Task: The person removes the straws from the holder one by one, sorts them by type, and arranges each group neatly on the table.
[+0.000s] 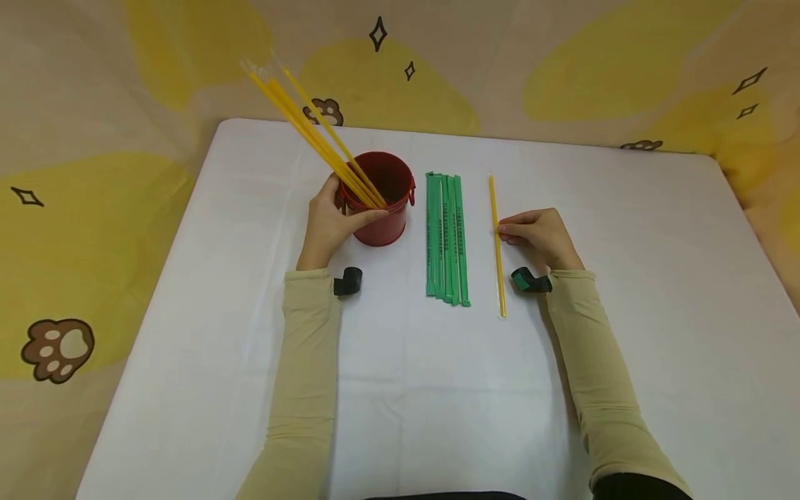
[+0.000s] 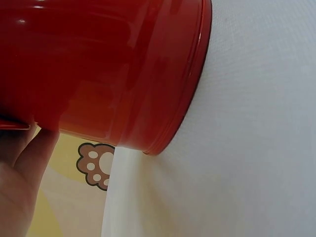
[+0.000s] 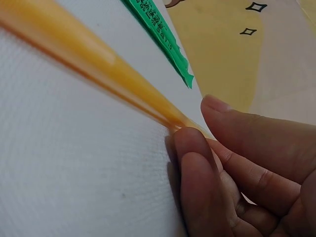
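A small red metal bucket (image 1: 380, 232) stands at the upper left of the table, with several wrapped yellow straws (image 1: 312, 135) leaning out of it to the left. My left hand (image 1: 328, 223) grips the bucket, thumb across its near side and fingers round its left; the left wrist view shows the bucket's glossy wall (image 2: 98, 59) close up. Toward the right, one yellow straw (image 1: 497, 257) in clear wrap lies lengthwise on the table. My right hand (image 1: 542, 230) pinches it near its middle; in the right wrist view the fingertips (image 3: 192, 143) are right against the straw.
Several green paper-wrapped straws (image 1: 446, 239) lie side by side between the bucket and the lone yellow straw. White cloth covers the table (image 1: 400, 403). A patterned yellow and beige curtain (image 1: 437, 76) hangs behind the table and along its left side.
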The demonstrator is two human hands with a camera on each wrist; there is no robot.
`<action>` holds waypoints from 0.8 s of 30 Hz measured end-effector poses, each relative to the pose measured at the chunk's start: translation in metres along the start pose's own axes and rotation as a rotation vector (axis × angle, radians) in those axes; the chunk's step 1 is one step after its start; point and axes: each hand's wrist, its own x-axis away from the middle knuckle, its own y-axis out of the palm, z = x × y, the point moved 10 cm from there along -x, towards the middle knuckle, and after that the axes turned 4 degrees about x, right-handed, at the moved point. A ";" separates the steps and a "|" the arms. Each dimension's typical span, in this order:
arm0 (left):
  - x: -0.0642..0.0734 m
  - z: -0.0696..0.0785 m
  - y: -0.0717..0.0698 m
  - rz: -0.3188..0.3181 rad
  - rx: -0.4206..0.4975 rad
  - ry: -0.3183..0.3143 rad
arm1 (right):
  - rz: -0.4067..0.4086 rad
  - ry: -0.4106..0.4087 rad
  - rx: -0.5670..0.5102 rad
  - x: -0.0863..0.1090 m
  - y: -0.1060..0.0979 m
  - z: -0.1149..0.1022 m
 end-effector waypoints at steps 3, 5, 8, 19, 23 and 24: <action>0.000 0.002 0.000 0.002 0.001 0.006 | 0.000 0.008 -0.001 0.000 -0.001 0.001; 0.001 0.003 -0.001 0.003 0.003 0.009 | -0.006 0.012 -0.009 0.001 -0.001 0.002; 0.002 0.003 -0.001 0.002 -0.001 0.009 | -0.011 0.021 -0.031 0.001 -0.001 0.003; 0.001 0.002 0.000 -0.007 0.010 0.003 | -0.015 0.033 -0.115 0.004 -0.004 0.005; 0.003 0.002 0.000 -0.006 0.008 -0.001 | -0.027 0.031 -0.160 0.005 -0.003 0.005; 0.003 0.002 0.000 -0.004 0.007 0.001 | -0.029 0.032 -0.165 0.006 -0.002 0.005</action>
